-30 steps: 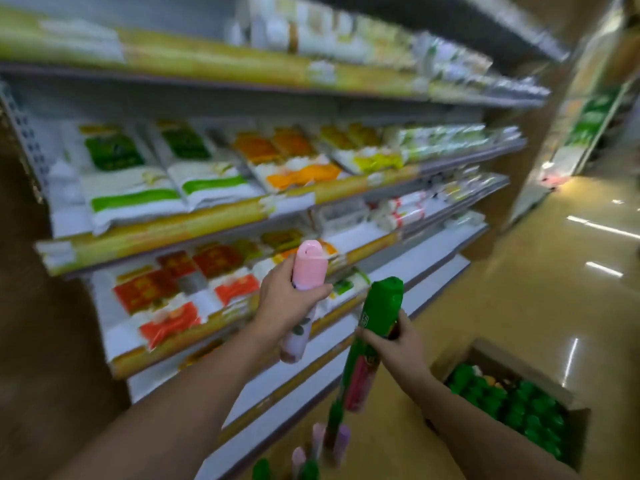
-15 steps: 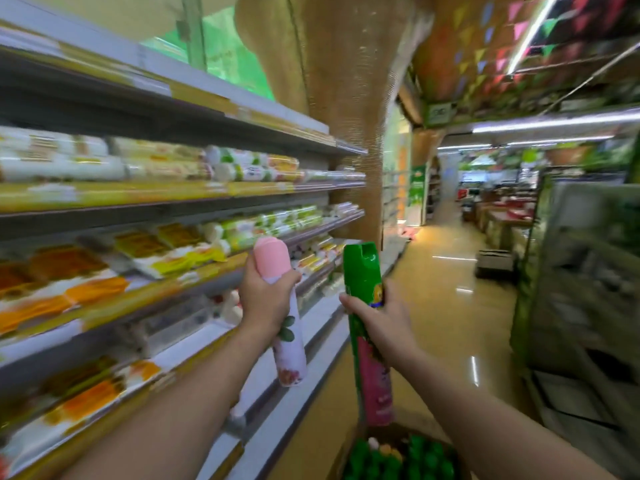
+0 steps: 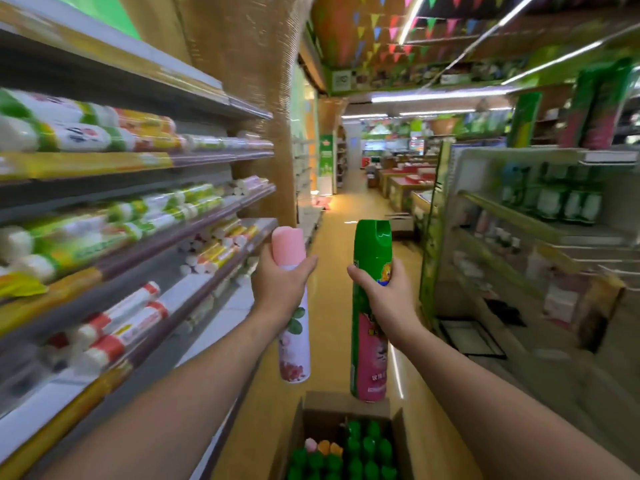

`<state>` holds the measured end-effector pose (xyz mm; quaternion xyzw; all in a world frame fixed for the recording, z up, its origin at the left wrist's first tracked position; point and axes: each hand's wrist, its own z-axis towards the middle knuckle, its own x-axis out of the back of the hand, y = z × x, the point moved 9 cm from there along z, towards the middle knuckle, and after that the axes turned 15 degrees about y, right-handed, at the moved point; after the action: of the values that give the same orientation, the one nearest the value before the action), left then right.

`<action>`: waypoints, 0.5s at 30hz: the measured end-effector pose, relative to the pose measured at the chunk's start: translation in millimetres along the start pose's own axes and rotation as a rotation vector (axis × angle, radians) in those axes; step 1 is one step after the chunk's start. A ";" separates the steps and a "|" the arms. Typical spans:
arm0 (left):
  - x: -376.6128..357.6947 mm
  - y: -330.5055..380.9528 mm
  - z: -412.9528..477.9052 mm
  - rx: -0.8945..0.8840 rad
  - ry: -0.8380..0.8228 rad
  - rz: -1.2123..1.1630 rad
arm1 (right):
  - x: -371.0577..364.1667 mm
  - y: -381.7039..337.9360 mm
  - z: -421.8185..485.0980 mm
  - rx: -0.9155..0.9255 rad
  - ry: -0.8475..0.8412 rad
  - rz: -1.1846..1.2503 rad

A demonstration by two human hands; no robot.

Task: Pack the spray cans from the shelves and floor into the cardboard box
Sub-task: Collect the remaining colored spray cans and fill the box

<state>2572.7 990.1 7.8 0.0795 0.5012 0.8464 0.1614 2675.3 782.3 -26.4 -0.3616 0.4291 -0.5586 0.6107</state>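
My left hand (image 3: 281,284) grips a white floral spray can with a pink cap (image 3: 293,336), held upright. My right hand (image 3: 384,295) grips a taller green and pink spray can (image 3: 370,344), also upright. Both cans hang side by side over the far edge of an open cardboard box (image 3: 341,403) at the bottom middle. The box holds several green-capped cans (image 3: 363,452) standing upright, plus a few pink and orange caps (image 3: 323,446) at its left.
Shelves with rolled plastic bags (image 3: 138,220) run along my left. Another shelf unit with bottles (image 3: 540,216) stands on my right. The yellow aisle floor (image 3: 353,216) stretches ahead toward display tables.
The view has swung from the left shelves to straight down the aisle. Both hands with their cans have come over the box, which now lies directly below them.
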 end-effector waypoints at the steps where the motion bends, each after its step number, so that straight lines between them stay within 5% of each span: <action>1: -15.5 -10.0 7.1 0.007 -0.026 0.002 | -2.0 8.0 10.0 -0.009 0.027 -0.004; 15: -180.6 -149.9 56.2 0.107 -0.322 0.035 | -16.0 150.4 121.7 -0.116 0.194 -0.145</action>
<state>2787.2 1039.4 -91.1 0.2311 0.5120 0.7974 0.2205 2844.1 810.8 -118.0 -0.3706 0.4907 -0.6078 0.5024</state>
